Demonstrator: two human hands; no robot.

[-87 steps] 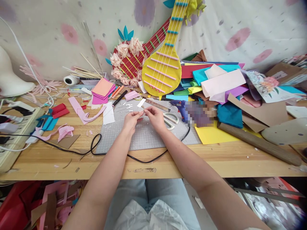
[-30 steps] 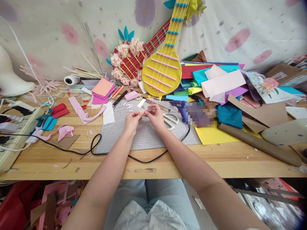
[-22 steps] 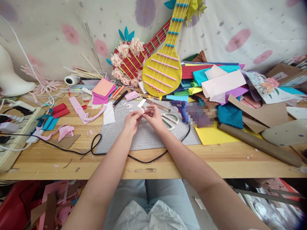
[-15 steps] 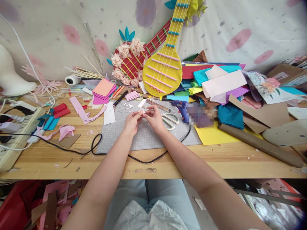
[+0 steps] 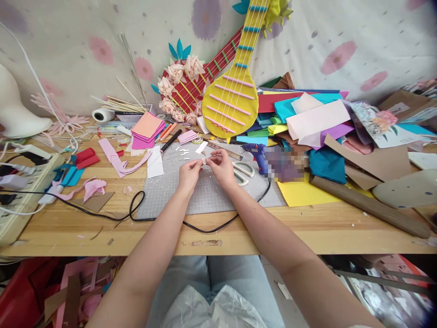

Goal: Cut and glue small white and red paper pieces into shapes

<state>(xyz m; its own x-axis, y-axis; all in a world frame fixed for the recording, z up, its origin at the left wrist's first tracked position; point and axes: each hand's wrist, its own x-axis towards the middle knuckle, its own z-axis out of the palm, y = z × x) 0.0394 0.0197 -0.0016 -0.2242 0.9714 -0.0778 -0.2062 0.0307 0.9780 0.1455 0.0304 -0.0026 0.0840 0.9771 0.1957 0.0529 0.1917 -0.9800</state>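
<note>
Over the grey cutting mat (image 5: 164,196), my left hand (image 5: 190,175) and my right hand (image 5: 221,168) meet fingertip to fingertip. Between them they pinch a small white piece of paper (image 5: 204,161), mostly covered by the fingers. Several small white strips (image 5: 184,152) lie on the mat just beyond my left hand, with a larger white slip (image 5: 201,146) near them. A pair of scissors (image 5: 244,172) with pale handles rests right beside my right hand. Behind it lies a ruler (image 5: 225,150), partly hidden.
A blue glue gun (image 5: 261,159) stands right of the scissors; its black cable (image 5: 211,230) loops across the front. Coloured paper (image 5: 317,119) is heaped at the right. A yellow paper lute (image 5: 230,102) and a red one (image 5: 184,93) lean at the back. A power strip (image 5: 32,196) sits left.
My fingertips have shifted slightly on the small white paper piece, with a little more gap showing between the hands. Everything else stays in place.
</note>
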